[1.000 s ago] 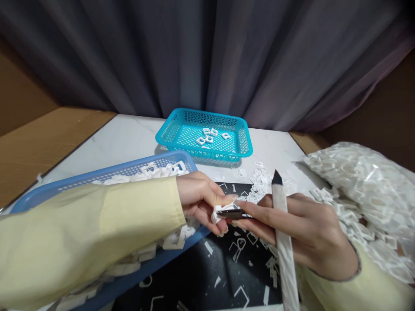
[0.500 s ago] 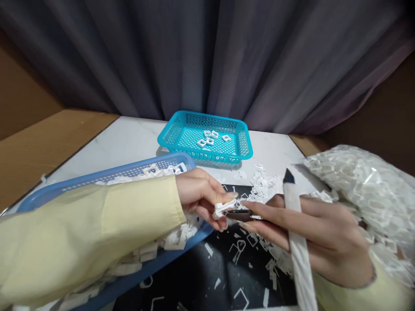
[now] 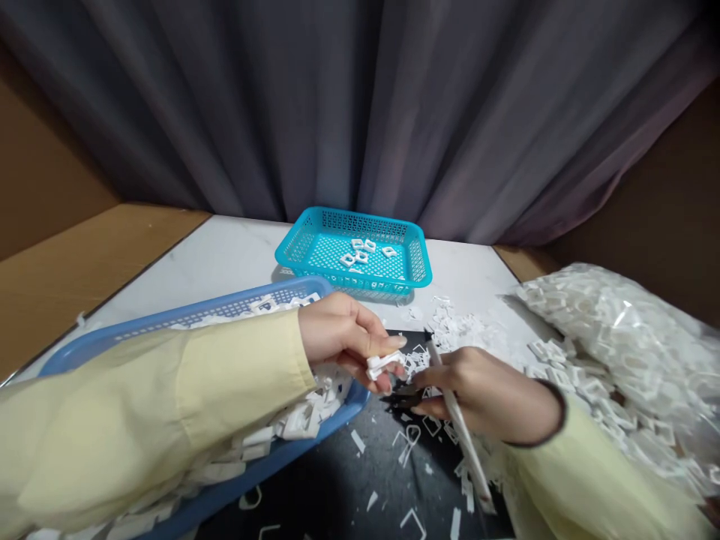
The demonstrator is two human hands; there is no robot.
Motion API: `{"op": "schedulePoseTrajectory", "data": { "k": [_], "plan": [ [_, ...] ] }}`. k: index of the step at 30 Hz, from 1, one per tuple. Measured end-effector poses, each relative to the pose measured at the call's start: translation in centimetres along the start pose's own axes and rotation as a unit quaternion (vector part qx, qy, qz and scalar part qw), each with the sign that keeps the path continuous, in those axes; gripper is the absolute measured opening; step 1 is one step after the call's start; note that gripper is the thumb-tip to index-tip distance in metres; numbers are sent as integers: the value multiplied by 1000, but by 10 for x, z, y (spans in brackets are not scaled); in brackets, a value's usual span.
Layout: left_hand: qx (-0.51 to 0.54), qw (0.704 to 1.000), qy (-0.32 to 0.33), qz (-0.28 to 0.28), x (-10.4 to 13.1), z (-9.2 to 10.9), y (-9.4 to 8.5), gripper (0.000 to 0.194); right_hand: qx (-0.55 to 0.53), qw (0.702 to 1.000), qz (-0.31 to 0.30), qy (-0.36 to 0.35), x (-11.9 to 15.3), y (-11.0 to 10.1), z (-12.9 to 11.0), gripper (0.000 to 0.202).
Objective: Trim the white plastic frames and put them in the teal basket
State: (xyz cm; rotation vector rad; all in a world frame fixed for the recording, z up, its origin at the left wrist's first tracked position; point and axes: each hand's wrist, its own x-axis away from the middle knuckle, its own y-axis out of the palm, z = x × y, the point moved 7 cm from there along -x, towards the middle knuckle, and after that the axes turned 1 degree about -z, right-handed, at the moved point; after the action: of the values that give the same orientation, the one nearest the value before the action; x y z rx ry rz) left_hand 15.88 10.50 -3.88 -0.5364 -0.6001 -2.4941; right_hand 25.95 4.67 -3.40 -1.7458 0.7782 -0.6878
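Note:
Near the centre, my left hand (image 3: 352,337) pinches a small white plastic piece (image 3: 385,364) between thumb and fingers. Just to its right, my right hand (image 3: 478,390) is closed around dark tweezers-like tool tips (image 3: 402,397), which lie below the piece and apart from it. A long white-wrapped stick with a dark pointed end (image 3: 458,420) also runs through the right hand, slanting down to the right. Much of the dark tool is hidden by the fingers. Beneath both hands is a black mat (image 3: 337,487) strewn with thin white scraps.
A turquoise basket (image 3: 354,280) with several white frames stands at the back. Under my left sleeve is a blue basket (image 3: 185,309) full of white pieces. On the right, a clear bag (image 3: 630,315) of white parts lies beside loose parts (image 3: 607,401). White scraps (image 3: 458,326) are heaped behind my right hand.
My right hand has turned, and its tool has moved down off the white piece. The stick now slants more and sits further left. The whole view has shifted slightly.

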Motion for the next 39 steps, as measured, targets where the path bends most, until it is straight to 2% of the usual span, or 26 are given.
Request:
{"op": "schedulePoseTrajectory", "data": {
  "k": [4,6,9,12,15,21,25,30,33,39],
  "plan": [
    [-1,1000,-3,-14,-1,0,1,16,-1,1000,17,-2,-13,13,5,25],
    [-1,1000,-4,-15,-1,0,1,14,-5,999,42,3,-12,6,7,32],
    [-1,1000,-2,-9,0,1,0,12,-15,993,113,30,-3,-19,7,36],
    [5,1000,-9,-10,0,-1,1,13,-57,975,208,49,6,-45,-3,30],
    [10,999,-22,-27,-2,-6,4,18,-140,949,280,26,10,-55,-17,25],
    [11,998,-43,-48,-2,-11,11,23,-184,937,298,-16,5,-46,-28,11],
    [39,997,26,-58,2,3,16,31,-150,924,349,39,16,-60,-22,7],
    [-33,987,151,34,9,19,9,24,-100,893,427,102,31,-76,-24,2],
    [-45,983,169,60,11,20,9,19,-76,890,438,101,33,-76,-29,2],
    [-43,976,198,75,13,24,11,16,-26,893,438,97,34,-73,-34,2]
  ]
}}
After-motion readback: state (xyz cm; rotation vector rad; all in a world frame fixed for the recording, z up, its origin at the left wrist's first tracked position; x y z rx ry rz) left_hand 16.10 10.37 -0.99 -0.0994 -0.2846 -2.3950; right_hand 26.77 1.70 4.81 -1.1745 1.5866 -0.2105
